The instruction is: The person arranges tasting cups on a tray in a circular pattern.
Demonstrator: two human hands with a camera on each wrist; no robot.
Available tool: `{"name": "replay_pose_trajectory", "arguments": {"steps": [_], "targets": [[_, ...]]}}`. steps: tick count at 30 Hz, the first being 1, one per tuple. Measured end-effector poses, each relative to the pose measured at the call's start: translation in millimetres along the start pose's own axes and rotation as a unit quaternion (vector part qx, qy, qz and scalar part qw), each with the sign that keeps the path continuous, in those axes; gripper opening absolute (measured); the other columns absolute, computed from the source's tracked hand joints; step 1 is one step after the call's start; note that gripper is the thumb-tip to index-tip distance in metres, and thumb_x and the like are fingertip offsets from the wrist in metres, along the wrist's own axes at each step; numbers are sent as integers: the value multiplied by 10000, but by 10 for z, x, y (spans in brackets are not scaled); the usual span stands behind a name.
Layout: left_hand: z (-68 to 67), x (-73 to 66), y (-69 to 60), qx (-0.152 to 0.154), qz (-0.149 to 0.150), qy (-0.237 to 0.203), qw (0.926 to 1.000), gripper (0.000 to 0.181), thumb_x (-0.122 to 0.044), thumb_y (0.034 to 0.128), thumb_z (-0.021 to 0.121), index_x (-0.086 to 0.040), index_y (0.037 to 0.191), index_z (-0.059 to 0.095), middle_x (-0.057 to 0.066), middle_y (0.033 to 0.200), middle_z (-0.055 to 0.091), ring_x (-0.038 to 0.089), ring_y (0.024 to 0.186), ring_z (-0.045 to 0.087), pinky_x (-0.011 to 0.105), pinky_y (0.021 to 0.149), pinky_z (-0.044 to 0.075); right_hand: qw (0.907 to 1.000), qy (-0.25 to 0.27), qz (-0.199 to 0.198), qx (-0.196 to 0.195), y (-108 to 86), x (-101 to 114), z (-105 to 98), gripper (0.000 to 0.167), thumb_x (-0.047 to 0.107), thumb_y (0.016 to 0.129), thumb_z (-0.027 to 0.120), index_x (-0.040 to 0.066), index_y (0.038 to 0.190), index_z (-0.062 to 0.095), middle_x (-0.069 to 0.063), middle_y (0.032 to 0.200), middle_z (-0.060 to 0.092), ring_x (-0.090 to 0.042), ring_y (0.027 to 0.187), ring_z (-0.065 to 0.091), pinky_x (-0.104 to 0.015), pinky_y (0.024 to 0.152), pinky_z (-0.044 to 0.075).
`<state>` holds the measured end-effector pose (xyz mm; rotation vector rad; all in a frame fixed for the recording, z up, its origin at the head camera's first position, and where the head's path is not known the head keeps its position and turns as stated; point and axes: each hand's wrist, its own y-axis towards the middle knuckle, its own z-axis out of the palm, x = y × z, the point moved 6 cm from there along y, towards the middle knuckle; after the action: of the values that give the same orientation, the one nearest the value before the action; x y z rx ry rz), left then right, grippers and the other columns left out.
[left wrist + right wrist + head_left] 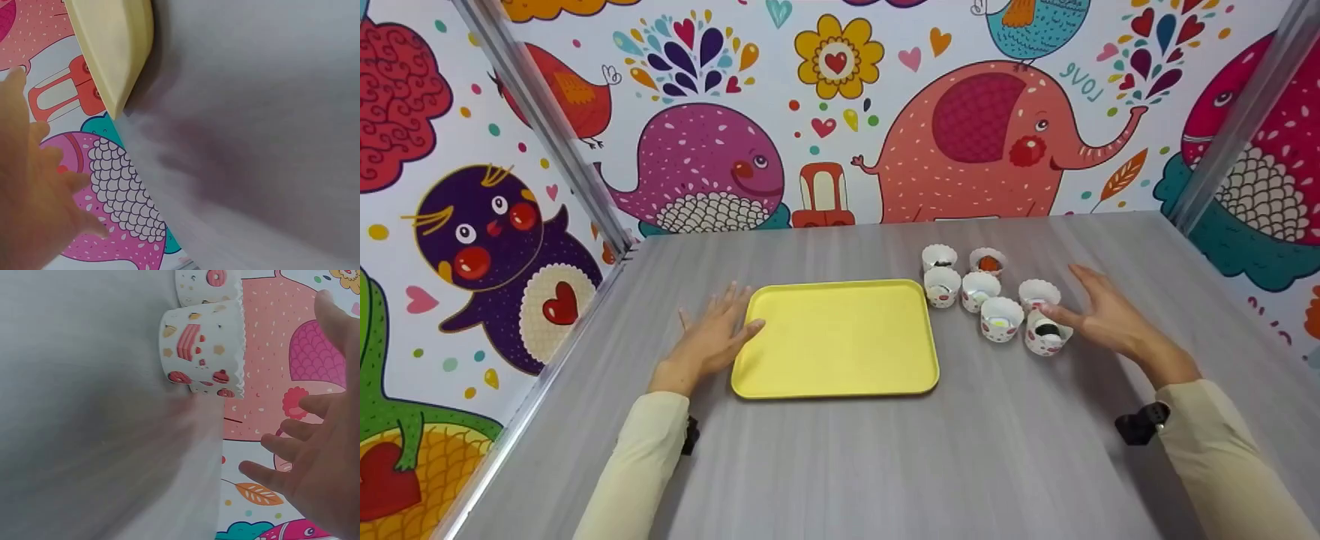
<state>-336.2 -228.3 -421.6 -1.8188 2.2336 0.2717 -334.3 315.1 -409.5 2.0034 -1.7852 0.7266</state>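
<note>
Head view: left hand (711, 335) and right hand (1110, 316) are released; paper cups (999, 331), at two-to-three o'clock from tray (835, 345), probably light and crushable, are best held gently, low.

A yellow tray (835, 341) lies mid-frame on the grey tabletop (840, 472), the left hand (711, 336) by its left edge; right of centre, the right hand (1116, 321) is beside seven small paper cups (1000, 331).

Head cam looks fwd/dn, wrist cams (1141, 424) nr, head/L sharing tray (836, 341).
</note>
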Motion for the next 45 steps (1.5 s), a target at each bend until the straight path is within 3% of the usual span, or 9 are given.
{"name": "replay_pose_trajectory", "arguments": {"steps": [3,8,17,24,34,40,45], "targets": [[18,19,-52,138,-6,-193,9997,850,-712,980,307,-198,1628,114,126,1704,48,489,1540,66,809,1103,-88,9999,149,37,30,-23,-12,36,1099,615,902,613,42,1610,-2,-340,1633,67,-570,1476,150,-782,1113,176],[98,64,-147,556,-113,-449,9974,879,-702,959,410,-227,1630,97,121,1705,56,489,1541,70,803,1115,-58,9971,599,228,405,-63,-49,125,1118,568,928,597,36,1589,-132,-367,1621,12,-588,1467,145,-786,1093,210],[173,102,-263,957,-270,-751,9922,860,-605,938,568,-140,1597,268,177,1677,186,427,1536,203,716,1188,122,9931,749,177,880,-65,-31,287,1202,508,908,666,-61,1546,-181,-375,1615,-27,-619,1453,107,-762,1124,174],[210,79,-299,1291,-78,-1101,9855,1013,-571,876,689,-79,1608,190,231,1670,149,421,1545,171,584,1240,185,9938,871,-210,665,-73,-18,366,1107,340,881,763,-124,1535,-1,-400,1522,223,-531,1388,269,-712,1119,232],[273,83,-300,1634,187,-1109,9801,1107,-452,823,799,88,1559,172,277,1652,140,432,1539,170,549,1249,183,9951,610,206,749,-108,-77,392,1127,427,884,746,-172,1497,14,-443,1502,223,-556,1397,250,-718,1131,212],[287,121,-303,1679,-1,-1117,9795,1141,-388,801,838,82,1565,133,266,1658,121,435,1541,152,544,1254,165,9960,300,473,695,-95,-54,395,1123,450,876,747,-179,1490,47,-456,1478,267,-546,1348,327,-694,1127,260],[293,154,-317,1670,-176,-1203,9784,1157,-388,794,843,41,1582,112,232,1671,106,446,1542,122,562,1253,142,9967,60,551,594,-70,-40,387,1012,379,881,751,-176,1476,148,-429,1398,397,-494,1217,453,-651,1070,364]]}}
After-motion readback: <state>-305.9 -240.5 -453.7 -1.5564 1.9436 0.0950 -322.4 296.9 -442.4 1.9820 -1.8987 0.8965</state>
